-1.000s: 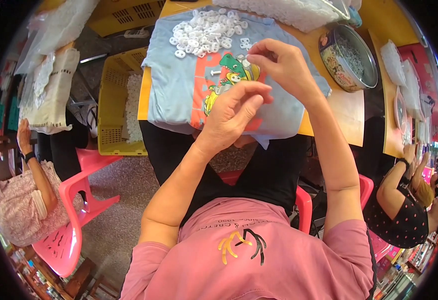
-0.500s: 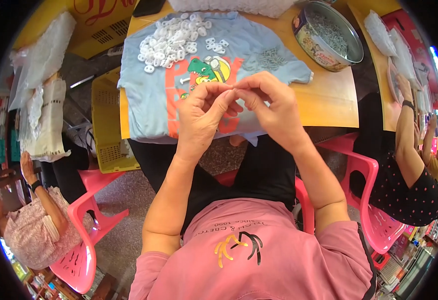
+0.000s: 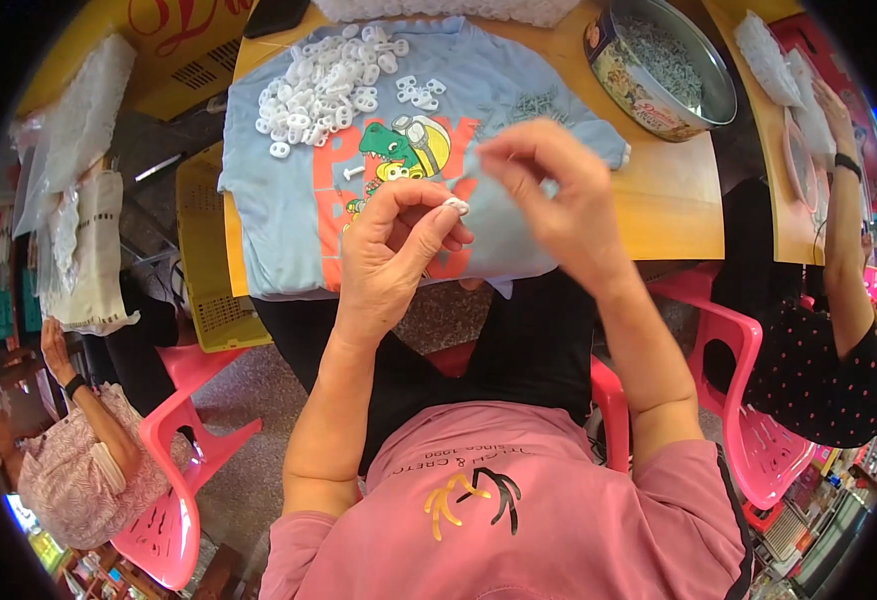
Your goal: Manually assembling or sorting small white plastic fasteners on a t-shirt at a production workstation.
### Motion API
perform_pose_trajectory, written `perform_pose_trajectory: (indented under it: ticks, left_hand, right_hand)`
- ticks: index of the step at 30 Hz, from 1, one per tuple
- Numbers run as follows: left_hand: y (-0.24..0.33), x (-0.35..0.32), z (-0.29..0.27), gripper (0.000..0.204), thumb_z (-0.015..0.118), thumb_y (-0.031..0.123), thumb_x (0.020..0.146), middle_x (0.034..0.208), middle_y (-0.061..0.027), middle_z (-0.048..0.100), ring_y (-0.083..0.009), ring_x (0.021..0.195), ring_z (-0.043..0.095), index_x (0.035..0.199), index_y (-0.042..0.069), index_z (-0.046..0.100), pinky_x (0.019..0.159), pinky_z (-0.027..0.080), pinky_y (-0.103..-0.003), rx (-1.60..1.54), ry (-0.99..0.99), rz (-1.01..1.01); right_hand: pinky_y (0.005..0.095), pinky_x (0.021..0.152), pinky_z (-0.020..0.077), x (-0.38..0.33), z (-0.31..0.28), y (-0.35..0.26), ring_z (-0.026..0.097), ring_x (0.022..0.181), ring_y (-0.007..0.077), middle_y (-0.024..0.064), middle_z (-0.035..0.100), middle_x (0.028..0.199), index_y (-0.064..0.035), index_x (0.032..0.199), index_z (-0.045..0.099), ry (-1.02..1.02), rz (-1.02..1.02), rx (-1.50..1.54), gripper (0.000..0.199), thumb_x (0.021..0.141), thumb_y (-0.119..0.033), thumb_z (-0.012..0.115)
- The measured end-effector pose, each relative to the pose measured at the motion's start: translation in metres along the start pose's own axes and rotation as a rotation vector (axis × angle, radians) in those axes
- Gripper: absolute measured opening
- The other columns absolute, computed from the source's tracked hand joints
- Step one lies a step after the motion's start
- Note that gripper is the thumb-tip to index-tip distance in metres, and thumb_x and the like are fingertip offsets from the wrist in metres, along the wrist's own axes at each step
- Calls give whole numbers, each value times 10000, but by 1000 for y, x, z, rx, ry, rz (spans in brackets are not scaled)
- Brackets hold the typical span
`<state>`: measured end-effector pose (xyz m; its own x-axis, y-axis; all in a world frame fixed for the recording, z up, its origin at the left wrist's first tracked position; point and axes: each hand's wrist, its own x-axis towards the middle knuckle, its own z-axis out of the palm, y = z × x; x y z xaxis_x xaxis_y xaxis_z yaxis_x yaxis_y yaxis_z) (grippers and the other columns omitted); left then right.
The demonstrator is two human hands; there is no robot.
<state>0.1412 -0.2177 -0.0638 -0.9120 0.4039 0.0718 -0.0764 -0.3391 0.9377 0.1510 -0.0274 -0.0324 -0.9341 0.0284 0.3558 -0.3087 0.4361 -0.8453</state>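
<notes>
My left hand [image 3: 390, 245] is closed in a pinch on a small white plastic piece [image 3: 455, 205], held above a light blue T-shirt [image 3: 283, 225] spread over the table. Up and to the right of it, my right hand [image 3: 553, 190] is apart from the piece, its fingers smeared by motion. Whether anything is in them I cannot tell. Beyond it lies a loose pile of grey screws [image 3: 533, 106] on the shirt. A large heap of white two-holed plastic pieces [image 3: 318, 85] lies at the far left, with a smaller cluster of the same pieces [image 3: 419, 93] beside it.
A round tin [image 3: 663, 75] full of screws stands at the far right of the yellow table [image 3: 668, 215]. Bubble wrap [image 3: 448, 8] lies along the back. A yellow crate [image 3: 223, 300] is at the left. People sit on pink chairs [image 3: 173, 480] on both sides.
My hands were together at the fingertips and are now apart. The right hand has moved away from the left, which keeps its pinch; the white piece now shows in it.
</notes>
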Motion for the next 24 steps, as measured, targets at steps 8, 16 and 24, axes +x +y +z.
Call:
perform_pose_trajectory:
  ticks: [8,16,24]
  left_hand:
    - [1,0,0,112,621,23,942,954,-51,639,-116,810,658,1048,12,584,717,534,-240,-3,-18,-4]
    - [1,0,-1,101,607,14,947,962,-47,627,-107,814,651,1045,11,583,707,513,-227,2,-33,-10]
    - [-1,2,-3,99,601,35,955,953,-74,645,-129,821,661,1047,2,583,723,530,-247,-25,-16,12]
  right_hand:
    - [325,626,459,53,-13,24,588,683,224,72,611,847,-57,938,689,-98,-121,-549,108,852,-121,689]
    - [389,677,497,72,3,26,627,765,295,64,618,867,-80,877,703,-349,-329,-659,90,831,-150,670]
    - [393,660,497,77,5,35,626,757,299,65,622,864,-81,865,675,-344,-400,-675,88,840,-163,654]
